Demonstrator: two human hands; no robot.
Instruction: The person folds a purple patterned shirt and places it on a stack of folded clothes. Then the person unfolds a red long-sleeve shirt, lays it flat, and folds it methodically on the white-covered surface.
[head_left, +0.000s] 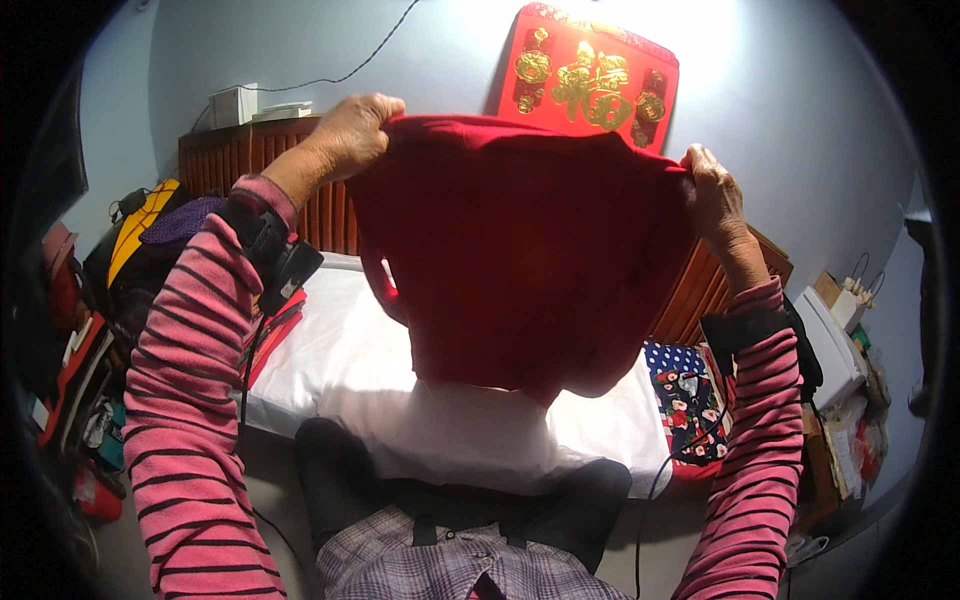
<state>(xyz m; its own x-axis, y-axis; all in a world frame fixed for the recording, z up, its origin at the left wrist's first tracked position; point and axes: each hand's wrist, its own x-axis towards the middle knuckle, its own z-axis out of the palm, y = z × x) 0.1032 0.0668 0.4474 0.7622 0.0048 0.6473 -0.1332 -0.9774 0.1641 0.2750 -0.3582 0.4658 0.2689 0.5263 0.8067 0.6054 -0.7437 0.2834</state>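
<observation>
A dark red long-sleeved garment (517, 255) hangs spread out in the air, its top edge stretched between my two hands. My left hand (352, 139) pinches its upper left corner, and my right hand (712, 187) grips the upper right corner. The garment's lower edge hangs in front of a bed covered with a white sheet (337, 345); whether it touches the sheet I cannot tell. One sleeve droops on the left, with a small gap beside it.
Behind the bed stands a slatted wooden headboard (217, 161), and a red panel with gold decoration (592, 82) leans on the wall. Folded floral cloth (688, 412) lies at the bed's right, red folded items (274, 341) at its left. Black cables run from both wrist straps.
</observation>
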